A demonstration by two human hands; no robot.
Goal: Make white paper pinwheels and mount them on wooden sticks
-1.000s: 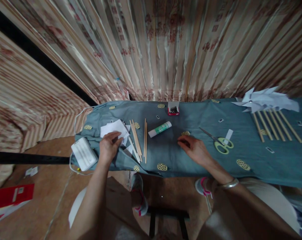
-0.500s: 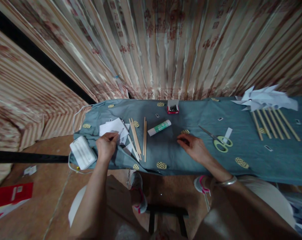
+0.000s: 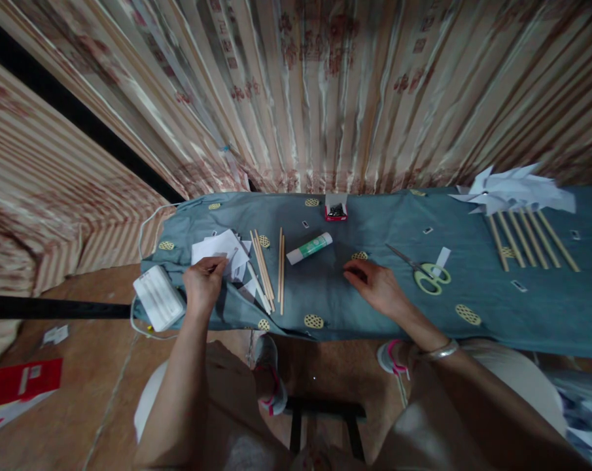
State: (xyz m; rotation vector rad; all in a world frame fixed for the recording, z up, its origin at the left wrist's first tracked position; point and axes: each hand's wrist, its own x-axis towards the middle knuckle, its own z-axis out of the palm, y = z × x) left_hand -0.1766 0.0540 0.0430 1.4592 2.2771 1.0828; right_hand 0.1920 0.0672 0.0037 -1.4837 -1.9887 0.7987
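Note:
My left hand [image 3: 203, 284] is over a pile of white paper pieces [image 3: 212, 247], thumb and forefinger pinched together at its near edge. Whether paper is between those fingertips I cannot make out. Above the cloth, right of the glue stick [image 3: 309, 248], my right hand [image 3: 378, 286] has its fingers curled and drawn together; anything held there is hidden. Thin wooden sticks [image 3: 263, 268] and a white pen-like stick [image 3: 259, 288] lie beside the paper. Two more wooden sticks [image 3: 281, 271] lie a little to the right. Green-handled scissors [image 3: 426, 275] rest beyond my right hand, touching a white paper strip [image 3: 441, 260].
Several white paper pinwheels [image 3: 526, 190] on wooden sticks lie at the right. A small open red box [image 3: 335, 210] of dark bits stands near the back edge. A white corded device [image 3: 159, 297] sits at the left end of the blue-green cloth [image 3: 325, 294]. Curtains hang behind.
The whole view has shifted slightly. Both hands keep nearly the same places and poses; nothing on the cloth has visibly moved.

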